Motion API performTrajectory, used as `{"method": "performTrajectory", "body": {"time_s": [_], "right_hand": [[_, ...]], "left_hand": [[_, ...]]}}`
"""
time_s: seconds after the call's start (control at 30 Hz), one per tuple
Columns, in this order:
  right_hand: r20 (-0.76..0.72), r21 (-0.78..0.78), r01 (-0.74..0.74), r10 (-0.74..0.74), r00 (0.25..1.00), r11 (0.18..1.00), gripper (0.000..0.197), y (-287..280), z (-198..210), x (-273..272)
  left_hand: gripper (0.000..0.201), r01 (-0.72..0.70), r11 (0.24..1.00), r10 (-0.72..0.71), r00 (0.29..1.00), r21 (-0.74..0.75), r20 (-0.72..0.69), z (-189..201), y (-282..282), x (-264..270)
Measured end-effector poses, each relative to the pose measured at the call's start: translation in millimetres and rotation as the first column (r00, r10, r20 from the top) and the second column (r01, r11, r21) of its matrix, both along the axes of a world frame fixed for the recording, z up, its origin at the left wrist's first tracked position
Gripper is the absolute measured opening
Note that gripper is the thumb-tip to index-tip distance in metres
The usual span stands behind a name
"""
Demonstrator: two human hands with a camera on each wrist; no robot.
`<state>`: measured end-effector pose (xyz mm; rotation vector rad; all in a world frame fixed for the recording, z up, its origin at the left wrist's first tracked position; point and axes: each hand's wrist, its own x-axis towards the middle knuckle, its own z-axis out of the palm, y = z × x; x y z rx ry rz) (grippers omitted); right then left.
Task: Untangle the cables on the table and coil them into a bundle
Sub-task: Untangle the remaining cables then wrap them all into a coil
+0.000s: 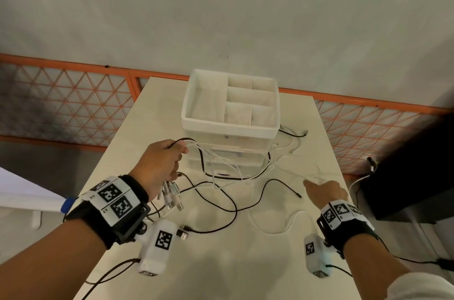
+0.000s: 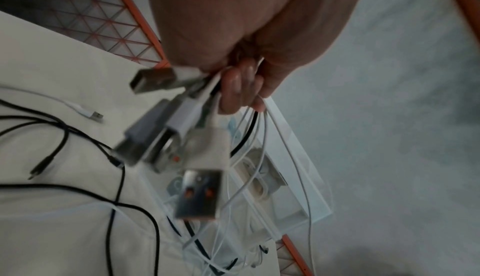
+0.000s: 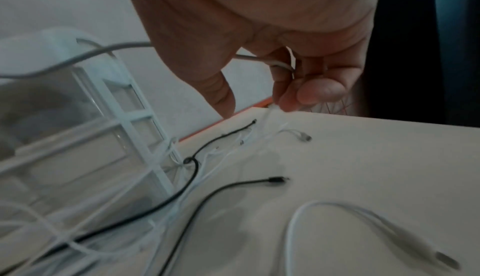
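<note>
1. White rectangular table [image 1: 282, 263]: the work surface on which all task items lie; a single table is seen.
2. White plastic drawer organiser with a divided top tray [image 1: 194, 120]: one unit, set at the far middle of the table; several strands are draped against its front and right side.
3. Left hand [image 1: 159, 164]: raised above the table in front of the organiser, fingers curled tightly round a sheaf of cables just behind their plugs.
4. Right hand [image 1: 326, 193]: low at the right edge of the table; a thin white cable [image 3: 275, 63] is pinched in its curled fingers.
5. Tangle of thin black and white cables [image 1: 221, 191]: mostly still spread loose over the table between the hands. Two black strands can be followed; the white strands overlap too much to be counted, perhaps four or more.
6. Cluster of USB plugs, white and grey with metal tips [image 2: 182, 136]: about five are gathered below the left fist; one black plug [image 1: 182, 234] remains on the table.
7. Progress is judged as early to middle: the ends are collected, but untangling is incomplete and no coil has been formed.
</note>
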<state>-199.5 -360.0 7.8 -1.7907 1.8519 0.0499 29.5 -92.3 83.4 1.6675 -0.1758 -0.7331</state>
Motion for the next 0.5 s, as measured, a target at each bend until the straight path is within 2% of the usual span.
{"method": "performTrajectory", "body": {"time_s": [0.07, 0.17, 0.27, 0.33, 0.37, 0.43, 0.5], "right_hand": [[0.035, -0.013, -0.012, 0.012, 0.999, 1.000, 0.070, -1, -3, 3], [0.197, -0.134, -0.047, 0.073, 0.978, 0.990, 0.062, -8, 7, 19], [0.349, -0.353, -0.087, 0.218, 0.912, 0.932, 0.061, -15, 29, 36], [0.371, -0.439, -0.162, 0.343, 0.863, 0.884, 0.074, -20, 40, 41], [0.355, -0.416, -0.223, 0.383, 0.853, 0.882, 0.085, -22, 42, 42], [0.249, -0.260, -0.353, 0.415, 0.875, 0.899, 0.101, -24, 43, 38], [0.150, -0.157, -0.387, 0.409, 0.900, 0.909, 0.095, -21, 39, 32]], "left_hand": [[0.025, 0.046, 0.999, -0.046, 0.999, 0.010, 0.000, -2, 1, 0], [0.026, 0.124, 0.991, -0.123, 0.992, 0.042, -0.012, -3, -2, -4], [0.026, 0.160, 0.986, -0.160, 0.987, 0.048, -0.018, -2, -6, -7], [0.026, 0.166, 0.986, -0.166, 0.986, 0.033, -0.015, -1, -7, -8], [0.025, 0.169, 0.985, -0.169, 0.986, 0.022, -0.011, 0, -6, -8], [0.026, 0.181, 0.984, -0.181, 0.984, -0.001, 0.003, 3, -4, -7], [0.029, 0.197, 0.980, -0.196, 0.980, -0.018, 0.018, 6, 0, -6]]}}
